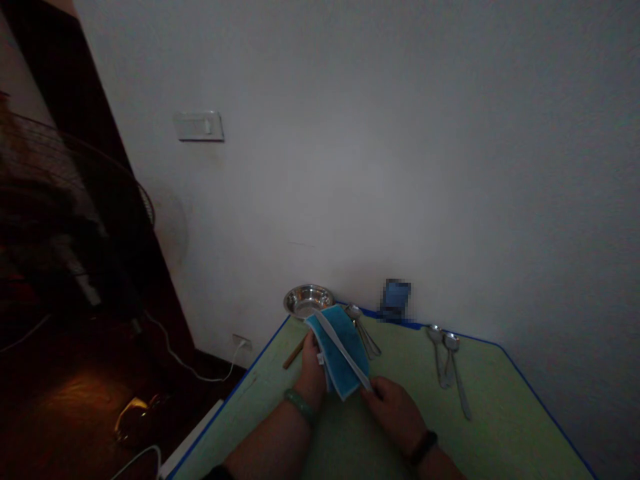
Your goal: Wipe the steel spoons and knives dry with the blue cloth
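The left hand has its thumb laid on the near face of a blue cloth. Its other fingers are hidden behind the fabric, so the cloth is clamped between thumb and fingers. The right hand pinches the cloth's lower corner with thumb and forefinger, where a white band running down the cloth ends; its remaining fingers are curled under. There is one cloth, held up just in front of the single steel bowl, and its top edge overlaps the bowl's near rim in this view.

The left wrist wears one green bangle and the right wrist one dark band.

Just right of the bowl, touching the cloth's far edge, lie spoons (two handles show, only one head is clear). Further right of the bowl lie two more spoons, side by side. One wooden stick lies in front of the bowl to the left. One blurred blue object stands right of the bowl against the wall.

All of this rests on one green table with a blue edge. Left of the bowl and off the table stands one dark fan; above the bowl, one wall switch
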Tool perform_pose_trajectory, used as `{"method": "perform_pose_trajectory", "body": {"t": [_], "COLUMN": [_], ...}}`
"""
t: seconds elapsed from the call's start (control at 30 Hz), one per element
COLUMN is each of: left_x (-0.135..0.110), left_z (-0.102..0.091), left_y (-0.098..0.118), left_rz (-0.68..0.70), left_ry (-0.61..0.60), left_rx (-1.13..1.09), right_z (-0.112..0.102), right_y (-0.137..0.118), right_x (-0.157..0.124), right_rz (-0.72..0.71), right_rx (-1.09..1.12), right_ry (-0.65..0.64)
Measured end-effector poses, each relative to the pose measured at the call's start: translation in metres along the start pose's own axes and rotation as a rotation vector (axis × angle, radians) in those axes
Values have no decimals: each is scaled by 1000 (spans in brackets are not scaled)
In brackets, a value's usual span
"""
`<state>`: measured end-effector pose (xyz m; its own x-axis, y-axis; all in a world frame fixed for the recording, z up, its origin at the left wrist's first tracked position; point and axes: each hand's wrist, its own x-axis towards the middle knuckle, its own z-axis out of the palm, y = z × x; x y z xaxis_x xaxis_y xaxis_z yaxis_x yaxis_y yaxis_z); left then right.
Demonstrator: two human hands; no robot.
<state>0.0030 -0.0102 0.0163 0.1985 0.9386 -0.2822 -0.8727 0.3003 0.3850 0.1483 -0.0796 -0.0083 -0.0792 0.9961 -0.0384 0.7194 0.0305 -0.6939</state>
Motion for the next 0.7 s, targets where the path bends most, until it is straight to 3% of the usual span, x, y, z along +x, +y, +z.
{"method": "perform_pose_trajectory", "body": {"t": [0.3, 0.47, 0.63, 0.7], "left_x": [9, 7, 5, 6], "left_z": [-10, -11, -9, -9], "left_y": [-1, -2, -3, -3], "left_rz": [-2, 33, 6, 8], "left_ry": [-116, -42, -86, -49], "left_rx": [101, 138, 115, 111], "right_z": [0, 1, -2, -2], "right_y": [0, 1, -2, -2], "right_x": [1, 0, -2, -2], "right_rz": [17, 16, 23, 32], "right_rx": [-63, -62, -57, -51], "right_ry": [-9, -6, -16, -18]}}
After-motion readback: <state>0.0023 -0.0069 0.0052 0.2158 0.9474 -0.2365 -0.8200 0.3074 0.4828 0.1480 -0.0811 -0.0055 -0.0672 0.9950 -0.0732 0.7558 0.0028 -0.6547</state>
